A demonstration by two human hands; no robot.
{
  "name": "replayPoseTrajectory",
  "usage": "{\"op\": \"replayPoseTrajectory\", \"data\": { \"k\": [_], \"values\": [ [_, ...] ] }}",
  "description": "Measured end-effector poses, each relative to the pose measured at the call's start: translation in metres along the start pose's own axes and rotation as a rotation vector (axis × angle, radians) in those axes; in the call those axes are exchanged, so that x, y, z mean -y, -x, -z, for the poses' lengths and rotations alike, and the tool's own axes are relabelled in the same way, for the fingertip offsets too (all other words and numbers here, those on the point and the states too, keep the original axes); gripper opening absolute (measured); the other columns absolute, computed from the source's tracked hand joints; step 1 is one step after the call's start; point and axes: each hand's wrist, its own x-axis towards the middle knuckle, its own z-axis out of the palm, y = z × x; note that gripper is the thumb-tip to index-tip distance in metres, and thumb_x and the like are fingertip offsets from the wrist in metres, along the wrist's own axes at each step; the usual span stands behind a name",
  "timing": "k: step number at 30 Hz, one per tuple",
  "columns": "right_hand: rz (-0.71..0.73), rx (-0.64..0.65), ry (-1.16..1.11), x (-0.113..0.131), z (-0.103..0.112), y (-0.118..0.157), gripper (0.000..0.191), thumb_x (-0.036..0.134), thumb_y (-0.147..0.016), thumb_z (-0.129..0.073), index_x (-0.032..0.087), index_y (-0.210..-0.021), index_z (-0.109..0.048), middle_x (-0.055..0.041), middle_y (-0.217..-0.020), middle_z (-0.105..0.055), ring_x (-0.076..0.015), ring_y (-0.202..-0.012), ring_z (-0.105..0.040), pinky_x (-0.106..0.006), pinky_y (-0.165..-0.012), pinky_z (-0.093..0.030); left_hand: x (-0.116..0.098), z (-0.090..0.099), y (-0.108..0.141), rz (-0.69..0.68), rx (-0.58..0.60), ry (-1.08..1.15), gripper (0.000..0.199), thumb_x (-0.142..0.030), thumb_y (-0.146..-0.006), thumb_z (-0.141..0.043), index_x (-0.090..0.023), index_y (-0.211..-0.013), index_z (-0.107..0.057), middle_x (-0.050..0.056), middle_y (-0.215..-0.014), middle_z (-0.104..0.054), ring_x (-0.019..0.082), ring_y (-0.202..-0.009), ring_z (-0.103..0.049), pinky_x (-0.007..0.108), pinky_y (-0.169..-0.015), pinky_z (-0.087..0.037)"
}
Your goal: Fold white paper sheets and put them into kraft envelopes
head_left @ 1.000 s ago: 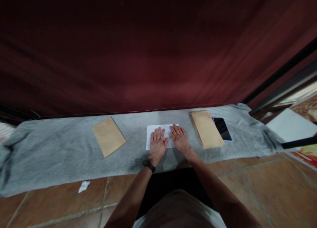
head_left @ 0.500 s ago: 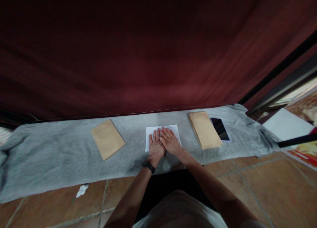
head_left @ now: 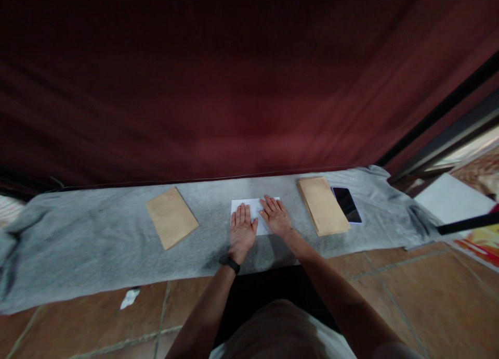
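A white sheet of paper lies on the grey cloth in front of me, partly covered by both hands. My left hand rests flat on its left side, fingers together and stretched forward, thumb out. On the paper's right side lies my right hand, palm down with the fingers spread. Between the two hands a strip of the paper shows. To the right is a stack of brown envelopes, and to the left more brown envelope paper lies at a slant.
A phone lies beside the right-hand stack. The grey cloth covers a long, low surface against a dark red curtain. A white scrap is on the tiled floor. A white panel stands at the far right.
My hands, which overlapped at the middle of the paper, have moved apart. The left hand slid slightly left, the right hand to the right.
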Motion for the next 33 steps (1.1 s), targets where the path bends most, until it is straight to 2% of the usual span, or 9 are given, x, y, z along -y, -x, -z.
{"op": "replayPoseTrajectory", "data": {
  "k": [4, 9, 14, 19, 23, 26, 29, 33],
  "values": [
    [-0.040, -0.026, -0.008, 0.001, -0.003, 0.000, 0.051, 0.039, -0.106, -0.034, 0.019, -0.153, -0.042, -0.0124, -0.159, -0.039, -0.0272, -0.147, -0.037, -0.051, -0.120, -0.026, 0.025, 0.007, 0.007, 0.085, -0.015, -0.054, 0.064, -0.043, -0.103, -0.030, -0.008, -0.156, -0.032, 0.017, -0.162, -0.033, 0.028, -0.153, -0.026, 0.049, -0.124, -0.021],
    [-0.050, -0.013, -0.020, 0.001, -0.002, -0.002, 0.051, 0.038, -0.106, -0.034, 0.019, -0.153, -0.043, -0.0113, -0.159, -0.040, -0.0265, -0.147, -0.037, -0.048, -0.120, -0.025, 0.051, 0.016, 0.021, 0.138, -0.026, -0.088, 0.060, -0.040, -0.104, -0.028, -0.010, -0.155, -0.036, 0.015, -0.161, -0.037, 0.029, -0.152, -0.028, 0.050, -0.124, -0.019],
    [-0.076, 0.111, -0.053, -0.005, 0.016, -0.017, 0.049, 0.034, -0.105, -0.037, 0.019, -0.152, -0.043, -0.0109, -0.156, -0.046, -0.0256, -0.142, -0.042, -0.048, -0.121, -0.022, 0.054, 0.019, 0.029, 0.141, -0.034, -0.102, 0.060, -0.041, -0.104, -0.028, -0.011, -0.155, -0.037, 0.015, -0.160, -0.037, 0.031, -0.151, -0.029, 0.052, -0.124, -0.020],
    [-0.111, 0.173, -0.080, -0.013, 0.031, -0.048, 0.041, 0.026, -0.096, -0.051, 0.023, -0.135, -0.062, -0.0116, -0.138, -0.062, -0.0273, -0.128, -0.054, -0.048, -0.118, -0.028, 0.053, 0.020, 0.028, 0.129, -0.060, -0.112, 0.060, -0.042, -0.104, -0.027, -0.010, -0.154, -0.038, 0.015, -0.159, -0.039, 0.032, -0.150, -0.031, 0.052, -0.124, -0.021],
    [-0.159, 0.225, -0.159, -0.019, 0.035, -0.069, 0.034, 0.022, -0.085, -0.061, 0.023, -0.117, -0.073, -0.0107, -0.123, -0.070, -0.0274, -0.116, -0.062, -0.041, -0.107, -0.041, 0.055, 0.022, 0.029, 0.110, -0.077, -0.097, 0.061, -0.044, -0.104, -0.027, -0.010, -0.152, -0.041, 0.016, -0.157, -0.043, 0.032, -0.149, -0.034, 0.052, -0.123, -0.024],
    [-0.184, 0.262, -0.272, -0.027, 0.039, -0.073, 0.020, 0.023, -0.079, -0.065, 0.023, -0.094, -0.079, -0.0070, -0.100, -0.077, -0.0241, -0.098, -0.068, -0.032, -0.092, -0.049, 0.057, 0.023, 0.030, 0.100, -0.092, -0.060, 0.060, -0.045, -0.103, -0.028, -0.012, -0.151, -0.044, 0.016, -0.154, -0.047, 0.031, -0.148, -0.035, 0.053, -0.122, -0.026],
    [-0.220, 0.250, -0.430, -0.038, 0.043, -0.060, 0.012, 0.028, -0.077, -0.067, 0.022, -0.077, -0.077, -0.0027, -0.081, -0.075, -0.0199, -0.080, -0.069, -0.026, -0.074, -0.051, 0.060, 0.023, 0.029, 0.110, -0.127, 0.014, 0.059, -0.046, -0.104, -0.029, -0.012, -0.149, -0.047, 0.016, -0.153, -0.049, 0.030, -0.147, -0.038, 0.053, -0.122, -0.027],
    [-0.335, 0.142, -0.669, -0.049, 0.044, -0.024, 0.024, 0.038, -0.082, -0.061, 0.018, -0.076, -0.071, -0.0007, -0.068, -0.069, -0.0168, -0.066, -0.064, -0.024, -0.059, -0.047, 0.069, 0.025, 0.029, 0.162, -0.216, 0.239, 0.057, -0.044, -0.104, -0.028, -0.011, -0.147, -0.047, 0.017, -0.152, -0.050, 0.027, -0.143, -0.044, 0.048, -0.120, -0.034]
  ]
}}
